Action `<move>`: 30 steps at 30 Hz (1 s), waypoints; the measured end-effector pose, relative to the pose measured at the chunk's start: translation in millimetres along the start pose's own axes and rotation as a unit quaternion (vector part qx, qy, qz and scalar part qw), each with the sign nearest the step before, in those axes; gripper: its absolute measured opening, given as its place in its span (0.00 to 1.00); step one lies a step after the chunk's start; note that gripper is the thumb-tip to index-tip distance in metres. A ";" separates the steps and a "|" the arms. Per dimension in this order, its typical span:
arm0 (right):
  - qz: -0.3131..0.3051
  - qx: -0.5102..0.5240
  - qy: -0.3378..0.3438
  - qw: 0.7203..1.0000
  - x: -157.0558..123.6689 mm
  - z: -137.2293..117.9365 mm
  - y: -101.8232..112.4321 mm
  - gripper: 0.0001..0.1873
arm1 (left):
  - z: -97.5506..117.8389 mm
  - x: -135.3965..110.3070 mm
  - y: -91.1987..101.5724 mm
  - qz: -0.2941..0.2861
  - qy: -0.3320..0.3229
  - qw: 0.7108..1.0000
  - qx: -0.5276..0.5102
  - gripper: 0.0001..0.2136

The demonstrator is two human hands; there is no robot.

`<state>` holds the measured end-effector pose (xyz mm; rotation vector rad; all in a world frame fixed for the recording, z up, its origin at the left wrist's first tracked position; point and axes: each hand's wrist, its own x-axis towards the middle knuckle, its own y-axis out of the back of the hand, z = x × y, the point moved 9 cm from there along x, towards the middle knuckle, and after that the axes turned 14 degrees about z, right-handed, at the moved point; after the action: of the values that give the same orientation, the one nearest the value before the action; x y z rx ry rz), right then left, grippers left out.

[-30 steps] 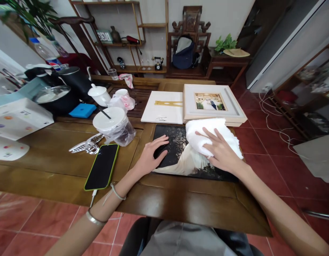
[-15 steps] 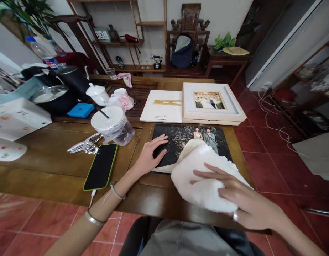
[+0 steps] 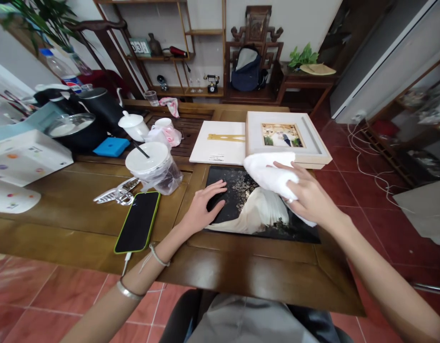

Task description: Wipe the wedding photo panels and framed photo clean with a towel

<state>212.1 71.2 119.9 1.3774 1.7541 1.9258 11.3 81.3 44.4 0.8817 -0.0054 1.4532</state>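
A dark wedding photo panel (image 3: 234, 195) lies flat on the wooden table, its lower part showing a long pale gown. On the panel's left edge rests my left hand (image 3: 205, 202), fingers stretched out and holding nothing. My right hand (image 3: 305, 193) grips a bunched white cloth (image 3: 268, 174) over the panel's upper right. The cloth covers the couple's upper bodies in the picture. Just behind the panel lie a framed photo (image 3: 282, 136) in a thick pale frame and a white flat board (image 3: 218, 143) with a gold mark.
Left of the panel are a phone (image 3: 138, 221) on a charging cable, a pair of metal scissors (image 3: 116, 191) and a white lidded tub (image 3: 148, 159) in a plastic bag. Farther back stand a white teapot (image 3: 134, 126), a blue box (image 3: 111, 147) and a black kettle (image 3: 100, 105).
My right hand has moved the white cloth away from me, from the panel's near right edge to its far edge, uncovering the gown. My left hand stays in place.
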 end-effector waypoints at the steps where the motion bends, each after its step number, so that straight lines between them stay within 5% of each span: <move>1: -0.024 -0.003 0.011 1.000 2.1 -1.7 -13.4 0.12 | 0.1 0.0 -0.1 -0.001 0.001 1.000 0.000 0.14; 4: -0.072 -0.002 0.013 0.997 0.8 -6.7 -44.1 0.15 | -0.4 0.1 -0.1 -0.001 0.006 1.000 0.002 0.14; 8: -0.102 0.015 0.023 0.994 -10.7 -21.5 -54.4 0.18 | 0.1 0.0 0.1 0.000 0.007 1.000 0.000 0.14; 16: -0.180 0.104 0.026 0.978 -46.4 -76.3 -36.1 0.19 | -0.9 -0.7 -0.7 -0.006 0.005 1.000 0.009 0.14; 21: -0.171 0.174 0.044 0.969 -60.7 -103.0 -6.9 0.19 | -1.2 -0.8 -0.9 -0.011 0.006 1.000 0.011 0.14; 26: -0.072 0.163 -0.019 0.984 -58.5 -61.4 25.8 0.08 | 0.2 -0.2 -0.1 -0.007 0.006 1.000 0.005 0.13; 30: -0.002 0.070 -0.089 0.994 -41.4 -13.4 37.9 0.12 | 0.1 -0.2 -0.1 -0.003 0.005 1.000 0.003 0.14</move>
<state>241.2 23.5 134.1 1.5379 1.8316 1.6480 11.3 81.1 44.3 0.8777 0.0092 1.4529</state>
